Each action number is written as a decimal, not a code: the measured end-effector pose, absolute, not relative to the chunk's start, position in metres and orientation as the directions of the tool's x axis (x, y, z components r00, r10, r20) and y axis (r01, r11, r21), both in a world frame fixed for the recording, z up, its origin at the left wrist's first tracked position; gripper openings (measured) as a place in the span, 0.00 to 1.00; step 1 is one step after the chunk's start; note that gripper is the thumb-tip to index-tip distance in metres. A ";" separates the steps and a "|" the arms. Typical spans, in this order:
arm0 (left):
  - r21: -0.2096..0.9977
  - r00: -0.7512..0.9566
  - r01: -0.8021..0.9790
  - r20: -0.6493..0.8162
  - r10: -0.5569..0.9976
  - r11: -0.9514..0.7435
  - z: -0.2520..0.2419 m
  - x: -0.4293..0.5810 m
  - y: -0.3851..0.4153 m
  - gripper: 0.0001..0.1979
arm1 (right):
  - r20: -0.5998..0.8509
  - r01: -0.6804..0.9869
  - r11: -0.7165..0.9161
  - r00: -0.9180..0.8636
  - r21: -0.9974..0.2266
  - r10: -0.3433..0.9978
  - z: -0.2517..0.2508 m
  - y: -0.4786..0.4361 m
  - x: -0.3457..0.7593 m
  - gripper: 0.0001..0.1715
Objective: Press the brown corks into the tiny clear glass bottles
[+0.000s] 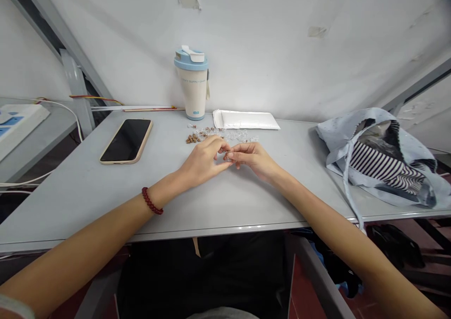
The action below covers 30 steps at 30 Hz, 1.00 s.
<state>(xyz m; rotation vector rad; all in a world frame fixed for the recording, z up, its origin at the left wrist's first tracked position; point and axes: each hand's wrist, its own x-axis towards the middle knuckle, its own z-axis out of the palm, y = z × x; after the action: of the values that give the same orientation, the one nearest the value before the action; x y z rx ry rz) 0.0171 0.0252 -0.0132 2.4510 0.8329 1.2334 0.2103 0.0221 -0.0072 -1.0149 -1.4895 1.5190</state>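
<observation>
Both hands meet over the middle of the grey table (169,206), fingertips together around a small clear and brown piece (227,156). My left hand (204,159), with a dark red bead bracelet on its wrist, pinches the piece from the left. From the right, my right hand (254,160) closes thumb and fingers on it. The fingers partly cover the piece, so its shape is unclear. Just behind the hands lie a pile of small brown pieces (192,138) and scattered clear bits (239,135).
A phone (127,140) lies at the left. Behind the piles stand a cup with a blue lid (193,84) and a flat white packet (246,120). An open cloth bag (387,159) sits at the right, its strap hanging over the front edge. A power strip (21,126) is far left.
</observation>
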 end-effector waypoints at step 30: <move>0.535 0.239 0.709 0.430 0.871 -0.459 -0.016 -0.036 0.078 0.06 | 0.352 0.848 0.291 -0.134 -0.444 0.926 -0.037 0.073 0.274 0.13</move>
<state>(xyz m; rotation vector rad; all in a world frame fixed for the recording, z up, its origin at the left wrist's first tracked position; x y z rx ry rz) -0.0362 0.0785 -0.0158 2.2815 1.4869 1.0288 0.2737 0.0730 -0.0367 -1.5794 -2.0018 0.1822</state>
